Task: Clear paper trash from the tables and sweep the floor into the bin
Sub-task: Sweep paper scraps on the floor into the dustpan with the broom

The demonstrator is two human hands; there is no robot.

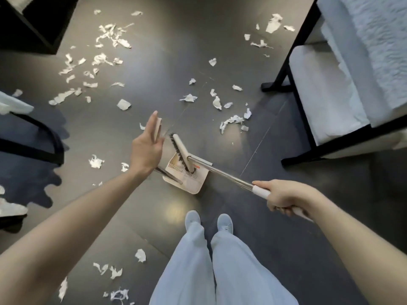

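Observation:
My right hand [284,197] grips the white sleeve of a broom's metal pole. The pole slants down to the beige broom head [181,150], whose dark bristles stand in a beige dustpan [195,182] on the dark floor ahead of my feet. My left hand [145,150] is open with straight fingers, right beside the beige top of the dustpan's upright handle [159,128]; I cannot tell if it touches it. Torn white paper scraps [110,36] litter the floor to the far left, near the chair at right [233,121] and beside my legs [114,271].
A white-cushioned chair with a black frame [306,119] stands at the right. Another black-framed seat [44,137] sits at the left edge, and a black cabinet [33,27] fills the top left corner. My shoes [209,221] are just behind the dustpan.

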